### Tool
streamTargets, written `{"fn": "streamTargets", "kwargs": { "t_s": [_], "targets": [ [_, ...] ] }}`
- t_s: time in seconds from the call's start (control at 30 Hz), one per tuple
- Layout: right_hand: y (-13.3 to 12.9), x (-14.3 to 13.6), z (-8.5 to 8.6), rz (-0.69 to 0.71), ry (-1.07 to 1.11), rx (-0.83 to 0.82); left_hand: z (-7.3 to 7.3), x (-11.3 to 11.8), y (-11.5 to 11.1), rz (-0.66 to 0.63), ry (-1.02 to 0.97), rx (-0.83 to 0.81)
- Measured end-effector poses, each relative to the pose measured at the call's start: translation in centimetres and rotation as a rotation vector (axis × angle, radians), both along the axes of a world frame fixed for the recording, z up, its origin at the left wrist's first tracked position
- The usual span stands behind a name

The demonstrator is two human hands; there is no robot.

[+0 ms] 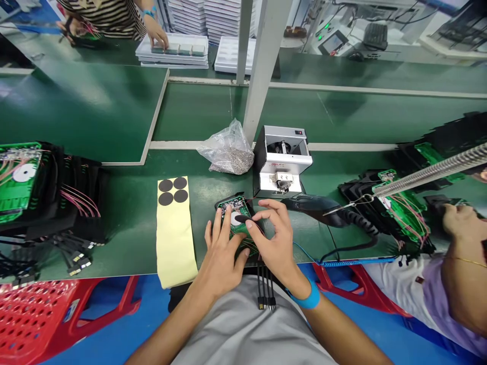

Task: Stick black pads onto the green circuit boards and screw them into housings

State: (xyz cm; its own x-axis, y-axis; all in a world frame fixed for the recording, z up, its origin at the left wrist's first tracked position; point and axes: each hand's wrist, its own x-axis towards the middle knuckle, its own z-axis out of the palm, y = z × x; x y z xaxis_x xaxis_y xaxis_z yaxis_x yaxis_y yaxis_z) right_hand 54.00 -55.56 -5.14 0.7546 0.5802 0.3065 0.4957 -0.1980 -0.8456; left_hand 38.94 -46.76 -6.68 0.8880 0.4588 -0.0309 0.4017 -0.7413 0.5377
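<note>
In front of me on the bench lies a green circuit board (236, 204) in a black casing, with a white round part (235, 218) near its middle. My left hand (223, 248) lies over its left and lower side, fingers stretched out and touching it. Between the thumb and index finger of my right hand (274, 237) is a black round sticker (241, 219), tilted over the white part; whether they touch I cannot tell. Black cables (265, 286) with plugs hang from the board over the bench edge. Left of it, a yellow backing sheet (175, 238) carries several black round stickers (173, 190).
Behind the board stand a screw feeder (282, 165) and a plastic bag of screws (232, 158). A black screwdriver (315, 209) hangs from a spring (429, 170) at right. Stacked board units (49, 187) fill the left side. Co-workers' hands (155, 31) show across the bench and at right.
</note>
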Motion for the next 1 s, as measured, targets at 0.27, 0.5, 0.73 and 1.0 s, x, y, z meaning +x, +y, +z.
{"fn": "streamTargets", "kwargs": {
  "t_s": [0.27,0.5,0.73,1.0],
  "targets": [
    [-1.7,0.5,0.3,0.108,0.275,-0.062,0.8,-0.6,0.6,0.012,-0.097,-0.006],
    [-4.5,-1.1,0.2,0.17,0.114,-0.231,2.9,-3.6,-0.4,0.118,0.018,-0.59],
    [-7.0,-2.3,0.0,0.083,0.22,-0.273,2.7,-3.2,-2.9,0.103,0.241,-0.893],
    [-9.5,-5.0,-1.3,0.061,0.415,-0.006,2.4,-3.8,-5.8,0.191,-0.03,-1.366]
  ]
}}
